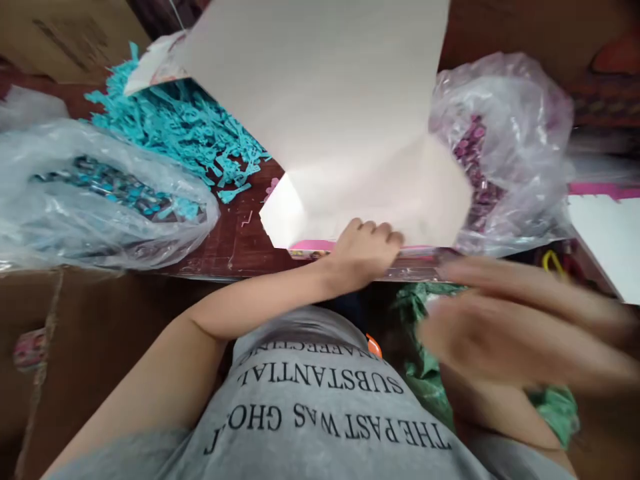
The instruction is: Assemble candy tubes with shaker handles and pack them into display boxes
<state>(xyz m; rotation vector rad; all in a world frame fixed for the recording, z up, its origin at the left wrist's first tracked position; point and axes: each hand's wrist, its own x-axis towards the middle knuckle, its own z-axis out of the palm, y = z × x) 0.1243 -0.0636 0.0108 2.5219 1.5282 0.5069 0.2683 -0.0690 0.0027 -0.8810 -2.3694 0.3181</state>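
A large white carton (350, 113) with folded side flaps stands open before me; its front edge shows a pink printed strip. My left hand (367, 252) curls its fingers over that front edge, near the table's rim. To the right, my right hand (505, 327) is off the carton and low in front of the table edge. It is heavily smeared by motion, so its fingers and anything in them cannot be made out.
Turquoise plastic pieces (185, 130) are heaped at the back left. A clear bag (100, 233) with blue-and-dark small items lies left; another clear bag (530, 133) with purple small items is right. A brown cardboard box (100, 347) stands lower left; green plastic (430, 387) lies below.
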